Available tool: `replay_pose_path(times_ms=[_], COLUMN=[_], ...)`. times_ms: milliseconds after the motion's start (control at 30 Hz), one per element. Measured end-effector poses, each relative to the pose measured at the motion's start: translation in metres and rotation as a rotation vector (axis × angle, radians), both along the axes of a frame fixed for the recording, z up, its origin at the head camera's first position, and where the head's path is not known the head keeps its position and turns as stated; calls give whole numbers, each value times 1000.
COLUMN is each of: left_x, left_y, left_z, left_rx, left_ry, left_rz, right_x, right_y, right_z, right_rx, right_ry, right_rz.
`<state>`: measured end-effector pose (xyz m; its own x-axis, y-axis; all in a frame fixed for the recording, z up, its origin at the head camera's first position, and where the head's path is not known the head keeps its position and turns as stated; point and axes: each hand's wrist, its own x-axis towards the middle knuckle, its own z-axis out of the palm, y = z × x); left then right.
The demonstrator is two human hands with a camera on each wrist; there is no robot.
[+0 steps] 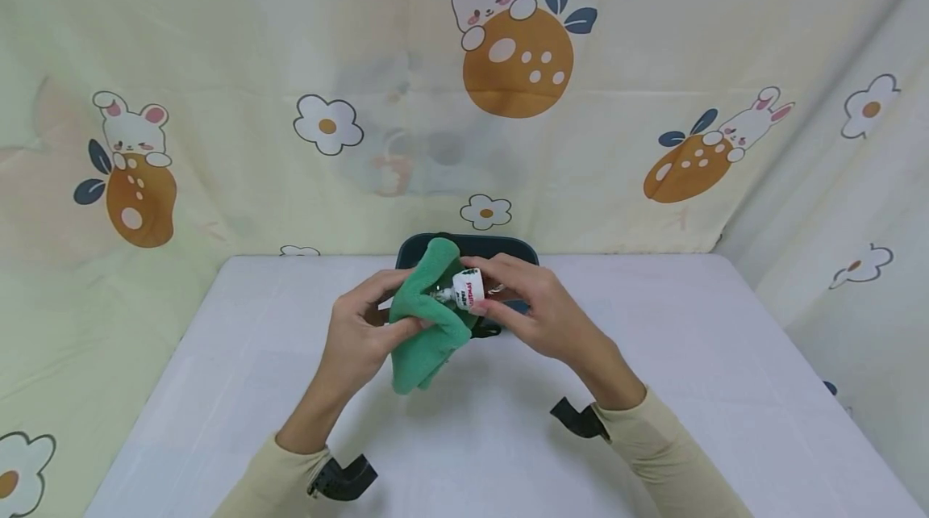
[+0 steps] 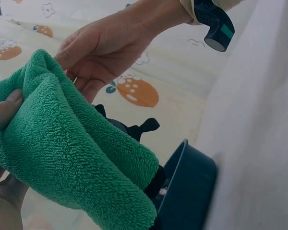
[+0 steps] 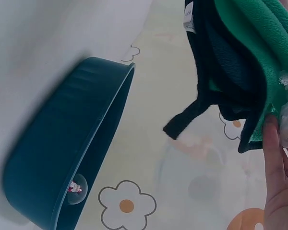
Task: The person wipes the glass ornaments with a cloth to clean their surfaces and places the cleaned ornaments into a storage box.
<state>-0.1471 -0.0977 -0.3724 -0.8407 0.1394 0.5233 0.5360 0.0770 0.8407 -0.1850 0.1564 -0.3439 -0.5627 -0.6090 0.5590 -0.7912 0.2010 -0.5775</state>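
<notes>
A green terry cloth [image 1: 428, 348] is folded in my left hand [image 1: 363, 324], its thumb on top and its fingers behind. The cloth's other face is dark, with black edging and a strap [image 3: 185, 120]. My right hand [image 1: 533, 300] pinches a small clear glass ornament [image 1: 468, 288] with a white, red-lettered band. The ornament's narrow end points into the fold of the cloth. In the left wrist view, my right hand [image 2: 110, 50] is beyond the cloth [image 2: 72, 143], which hides the ornament there.
Behind the hands stands a dark teal basin [image 1: 501, 244] on the white table [image 1: 464, 437]. A small clear globe [image 3: 77, 189] with a red-and-white figure lies in it. A patterned curtain [image 1: 290, 34] hangs along the table's far edge. Black mounts sit on both wrists.
</notes>
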Motion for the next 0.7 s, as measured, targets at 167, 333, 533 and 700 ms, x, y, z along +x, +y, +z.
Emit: replay_pose_path(times_ms=[167, 333, 533, 700], left_x=[0, 1, -1, -2], left_y=[-2, -3, -4, -5], left_z=[0, 1, 2, 2], left_rx=[59, 70, 61, 54], left_ry=[-93, -174, -243, -297], left_rz=[3, 9, 4, -6], right_x=[0, -1, -3, -6], right_y=[-1, -1, -1, -3], right_z=[0, -2, -4, -1], right_rx=[-17, -13, -29, -51], right_ry=[90, 191, 299, 419], right_rz=[17, 1, 6, 53])
